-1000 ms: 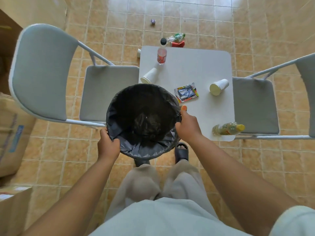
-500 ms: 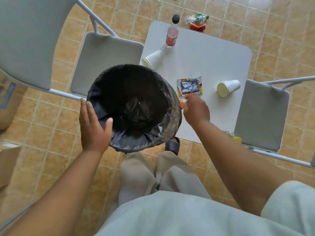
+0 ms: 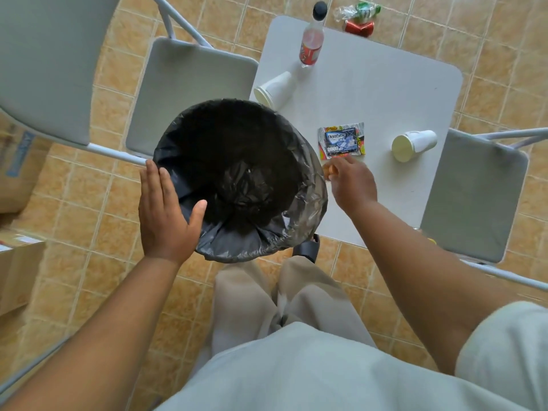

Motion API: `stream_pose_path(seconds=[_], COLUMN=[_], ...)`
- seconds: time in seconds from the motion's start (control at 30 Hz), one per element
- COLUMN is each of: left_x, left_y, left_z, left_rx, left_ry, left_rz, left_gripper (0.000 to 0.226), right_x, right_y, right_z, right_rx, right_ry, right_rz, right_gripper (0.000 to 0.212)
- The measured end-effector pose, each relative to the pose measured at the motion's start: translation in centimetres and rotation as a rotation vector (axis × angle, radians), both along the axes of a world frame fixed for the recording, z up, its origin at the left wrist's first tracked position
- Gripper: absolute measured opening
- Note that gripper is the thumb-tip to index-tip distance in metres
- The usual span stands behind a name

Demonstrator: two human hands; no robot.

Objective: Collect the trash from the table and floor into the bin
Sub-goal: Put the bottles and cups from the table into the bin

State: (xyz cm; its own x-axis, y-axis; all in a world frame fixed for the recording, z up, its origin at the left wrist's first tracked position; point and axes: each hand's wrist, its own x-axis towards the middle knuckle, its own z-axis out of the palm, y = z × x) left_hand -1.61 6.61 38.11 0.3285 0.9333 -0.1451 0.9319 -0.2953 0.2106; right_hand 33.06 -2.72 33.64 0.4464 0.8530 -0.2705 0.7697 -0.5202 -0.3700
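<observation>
A bin with a black liner [image 3: 308, 176] stands between me and the white table [image 3: 370, 84]. My left hand [image 3: 166, 215] grips its near-left rim, fingers flat outside, thumb inside. My right hand [image 3: 353, 182] hovers over the table, its curled fingertips at the near edge of a gum packet [image 3: 341, 139]; nothing is in it. Two white paper cups lie on their sides, one [image 3: 275, 90] by the bin, one [image 3: 415, 143] to the right. A bottle with a red label [image 3: 311, 46] stands at the far edge. Beyond the table, a crushed clear bottle [image 3: 355, 10] and a red can [image 3: 358, 27] lie on the floor.
Grey folding chairs flank the table, one at the left [image 3: 184, 93] and one at the right [image 3: 474, 197]. Cardboard boxes [image 3: 17, 271] stand on the tiled floor at the far left. My legs and a dark sandal [image 3: 307, 247] are just behind the bin.
My right hand let go of the bin rim and moved forward to the gum packet. My left hand shifted to a flatter hold on the rim. The view moved closer over the table.
</observation>
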Motion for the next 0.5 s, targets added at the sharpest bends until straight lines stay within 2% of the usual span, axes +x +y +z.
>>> stream_pose_path(seconds=[0.17,0.23,0.3,0.4,0.5], left_x=[0.2,0.4,0.5,0.5,0.5], left_y=[0.0,0.0,0.0,-0.1,-0.1], left_z=[0.7,0.9,1.0,1.1,1.1], left_rx=[0.001,-0.006,-0.015,-0.025,-0.028], left_ry=[0.048,0.079,0.104,0.114,0.124], left_rz=[-0.008,-0.022,-0.030,-0.020,-0.025], left_gripper=[0.087,0.088,0.088,0.087,0.086], right_x=[-0.4,-1.0,-2.2,-5.2,-9.0], right_y=[-0.5,-0.7,-0.4,1.2,4.0], right_z=[8.0,11.7,14.4,15.0,12.5], right_rx=[0.573,0.773,0.891,0.882,0.579], right_ry=[-0.022,-0.039,-0.024,0.091,0.228], right_rz=[-0.180,-0.182,-0.122,0.030,0.146], right_gripper=[0.026,0.027,0.028,0.026,0.020])
